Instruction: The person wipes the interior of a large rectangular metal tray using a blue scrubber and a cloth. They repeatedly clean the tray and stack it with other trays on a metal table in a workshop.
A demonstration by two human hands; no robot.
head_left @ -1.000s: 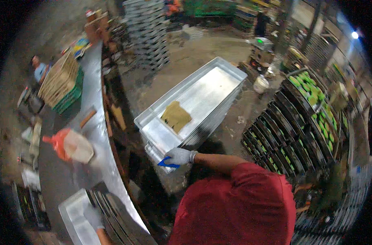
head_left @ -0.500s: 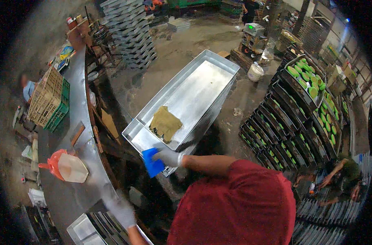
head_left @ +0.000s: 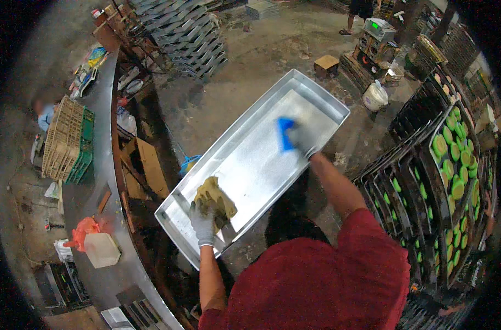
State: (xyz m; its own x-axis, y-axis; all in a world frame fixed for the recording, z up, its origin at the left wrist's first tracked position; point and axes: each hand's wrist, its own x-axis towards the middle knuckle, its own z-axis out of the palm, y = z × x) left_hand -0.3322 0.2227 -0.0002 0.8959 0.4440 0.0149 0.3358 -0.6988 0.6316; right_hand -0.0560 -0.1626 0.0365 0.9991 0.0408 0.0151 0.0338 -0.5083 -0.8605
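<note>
A long shallow metal tray lies at a slant in front of me, with a crosswise divider near its close end. My gloved left hand is closed on a mustard-coloured cloth near that end, and the cloth is partly bunched up. Farther along the tray, my gloved right hand holds a flat blue piece low over the tray floor. Both it and the hand are smeared by motion, so I cannot tell whether the blue piece touches the metal.
To the left runs a long metal-topped table bearing stacked crates, a red plastic bag and a pale container. Racked dark trays of green rounds stand on the right. Ahead are a white bucket and stacked metal trays.
My left hand has come from the table to the cloth and gripped it. My right hand has carried the blue piece from the tray's near end toward its far end. The view has shifted.
</note>
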